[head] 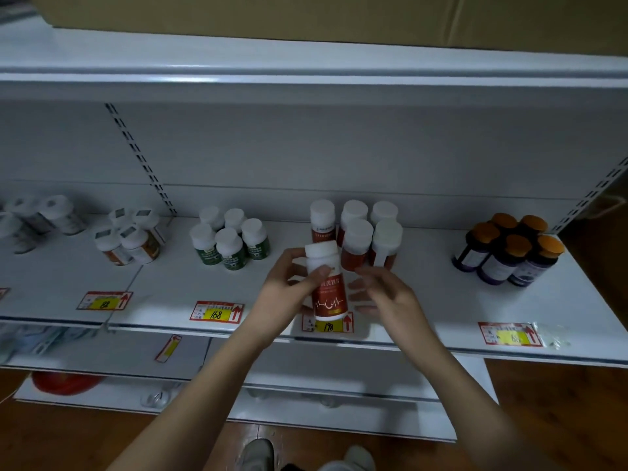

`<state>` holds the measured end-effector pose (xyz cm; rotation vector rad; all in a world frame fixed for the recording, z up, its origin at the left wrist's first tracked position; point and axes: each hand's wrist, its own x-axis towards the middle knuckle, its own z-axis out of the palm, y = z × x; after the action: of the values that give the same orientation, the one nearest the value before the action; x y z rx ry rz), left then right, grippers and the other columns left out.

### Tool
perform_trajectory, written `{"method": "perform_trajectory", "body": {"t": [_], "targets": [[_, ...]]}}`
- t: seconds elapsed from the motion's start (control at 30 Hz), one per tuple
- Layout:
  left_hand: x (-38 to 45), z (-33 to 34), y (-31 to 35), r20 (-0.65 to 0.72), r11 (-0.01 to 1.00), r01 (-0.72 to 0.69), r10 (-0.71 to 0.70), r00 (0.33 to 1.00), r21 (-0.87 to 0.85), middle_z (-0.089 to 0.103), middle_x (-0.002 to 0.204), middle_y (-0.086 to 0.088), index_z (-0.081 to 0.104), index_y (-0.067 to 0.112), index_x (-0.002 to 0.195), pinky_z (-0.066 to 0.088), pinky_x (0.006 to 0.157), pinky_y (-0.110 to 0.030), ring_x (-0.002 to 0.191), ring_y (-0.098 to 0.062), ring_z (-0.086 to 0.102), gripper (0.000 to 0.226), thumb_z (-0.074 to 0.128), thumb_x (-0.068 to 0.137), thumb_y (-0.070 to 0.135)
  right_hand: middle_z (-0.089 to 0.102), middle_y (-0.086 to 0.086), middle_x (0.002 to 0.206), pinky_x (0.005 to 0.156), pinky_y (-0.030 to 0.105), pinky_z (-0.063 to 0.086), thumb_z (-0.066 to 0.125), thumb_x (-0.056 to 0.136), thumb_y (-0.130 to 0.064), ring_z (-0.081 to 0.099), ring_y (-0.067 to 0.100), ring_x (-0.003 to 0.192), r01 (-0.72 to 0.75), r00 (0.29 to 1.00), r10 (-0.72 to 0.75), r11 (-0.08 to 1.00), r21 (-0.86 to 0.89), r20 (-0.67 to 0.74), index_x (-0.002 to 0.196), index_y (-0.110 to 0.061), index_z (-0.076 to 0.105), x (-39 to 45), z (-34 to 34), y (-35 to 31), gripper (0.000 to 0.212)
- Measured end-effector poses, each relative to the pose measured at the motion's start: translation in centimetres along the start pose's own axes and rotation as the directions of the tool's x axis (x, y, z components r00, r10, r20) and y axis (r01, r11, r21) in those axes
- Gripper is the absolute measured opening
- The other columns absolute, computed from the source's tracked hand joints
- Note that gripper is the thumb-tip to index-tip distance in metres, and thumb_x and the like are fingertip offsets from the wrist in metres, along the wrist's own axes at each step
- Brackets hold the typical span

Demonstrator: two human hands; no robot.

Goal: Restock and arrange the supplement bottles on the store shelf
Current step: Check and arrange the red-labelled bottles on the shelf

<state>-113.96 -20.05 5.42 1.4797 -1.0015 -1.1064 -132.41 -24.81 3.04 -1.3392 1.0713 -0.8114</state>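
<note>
My left hand (289, 283) grips a red-labelled bottle with a white cap (328, 287), thumb across its front, holding it upright just above the shelf's front edge (373, 343). My right hand (380, 294) hovers just right of the bottle, fingers spread and relaxed, not clearly touching it. Right behind stands a cluster of several matching red bottles (356, 232).
Along the white shelf stand green-labelled bottles (231, 243), orange-labelled bottles (132, 239), white bottles (34, 215) at far left and purple bottles with orange caps (509, 253) at right. Price tags (217, 312) line the front edge. A cardboard box (306, 18) sits on the top shelf.
</note>
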Motion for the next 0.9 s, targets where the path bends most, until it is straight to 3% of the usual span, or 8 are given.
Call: {"method": "perform_trajectory", "body": {"t": [0.07,0.17,0.3,0.43,0.53,0.67,0.8,0.9], "targets": [[-0.6,0.1,1.0,0.008,1.0,-0.023,0.023,1.0,-0.018,0.066,0.102,-0.012,0.056,0.026,0.117,0.062,0.066,-0.038,0.087,-0.021,0.072,0.036,0.072,0.086,0.033,0.069,-0.005,0.12,0.089,0.033,0.056,0.051,0.102,-0.021,0.067,0.01,0.108,-0.009,0.998,0.002,0.993,0.116,0.063,0.126,-0.023,0.06,-1.1,0.8,-1.1,0.026],[-1.4,0.1,2.1,0.024,0.998,-0.043,0.044,0.999,-0.036,0.065,0.099,-0.013,0.057,0.026,0.115,0.06,0.063,-0.038,0.086,-0.022,0.072,0.045,0.072,0.076,0.042,0.072,-0.002,0.119,0.085,0.034,0.058,0.056,0.092,-0.028,0.069,0.015,0.11,-0.034,0.994,0.002,0.953,0.302,0.106,0.128,-0.021,0.057,-2.5,1.8,-2.4,0.037],[-1.8,0.1,2.9,0.022,0.998,-0.055,0.056,0.998,-0.04,0.065,0.094,-0.012,0.058,0.024,0.114,0.062,0.065,-0.048,0.087,-0.024,0.072,0.044,0.077,0.078,0.042,0.074,-0.001,0.115,0.082,0.039,0.059,0.059,0.089,-0.027,0.07,0.02,0.107,-0.052,0.992,0.011,0.942,0.333,0.126,0.134,-0.025,0.053,-3.6,2.5,-2.9,0.045],[-2.4,0.1,3.3,0.018,0.997,-0.057,0.058,0.998,-0.046,0.065,0.099,-0.011,0.061,0.024,0.112,0.062,0.063,-0.043,0.089,-0.025,0.072,0.04,0.074,0.079,0.041,0.073,0.003,0.114,0.077,0.035,0.06,0.056,0.095,-0.015,0.07,0.022,0.107,-0.048,0.992,-0.002,0.917,0.396,0.126,0.133,-0.023,0.053,-4.2,2.7,-3.0,0.039],[-3.0,0.0,3.6,0.046,0.996,-0.041,0.045,0.998,-0.08,0.064,0.106,-0.014,0.063,0.024,0.121,0.062,0.069,-0.042,0.092,-0.025,0.072,0.04,0.071,0.085,0.038,0.073,0.002,0.116,0.086,0.039,0.059,0.065,0.084,-0.025,0.069,0.019,0.108,0.001,0.997,-0.029,0.926,0.377,0.07,0.132,-0.023,0.054,-4.6,2.9,-3.2,0.05],[-3.6,0.5,4.0,0.014,0.997,-0.067,0.068,0.998,-0.048,0.07,0.106,-0.004,0.057,0.029,0.13,0.062,0.074,-0.041,0.088,-0.018,0.074,0.05,0.076,0.084,0.036,0.071,-0.003,0.12,0.094,0.03,0.055,0.074,0.081,-0.02,0.066,0.012,0.113,0.112,0.994,-0.103,0.954,0.277,-0.049,0.125,-0.024,0.06,-4.6,3.1,-3.4,0.047],[-3.6,1.1,4.2,-0.038,0.994,-0.042,0.038,0.999,-0.101,0.073,0.107,-0.003,0.059,0.019,0.116,0.063,0.073,-0.043,0.091,-0.017,0.074,0.047,0.082,0.076,0.028,0.071,-0.011,0.111,0.078,0.016,0.053,0.079,0.08,-0.012,0.066,0.002,0.101,0.164,0.981,-0.148,0.979,0.121,-0.127,0.113,-0.034,0.063,-4.4,3.6,-3.7,0.043],[-3.3,0.8,4.5,-0.056,0.996,-0.069,0.065,0.996,-0.064,0.073,0.101,0.005,0.063,0.016,0.111,0.062,0.075,-0.047,0.09,-0.017,0.073,0.036,0.081,0.081,0.025,0.071,-0.014,0.11,0.08,0.017,0.052,0.076,0.085,-0.017,0.066,0.002,0.101,0.188,0.976,-0.176,0.978,0.088,-0.125,0.112,-0.039,0.062,-4.3,3.5,-3.9,0.038]]}}
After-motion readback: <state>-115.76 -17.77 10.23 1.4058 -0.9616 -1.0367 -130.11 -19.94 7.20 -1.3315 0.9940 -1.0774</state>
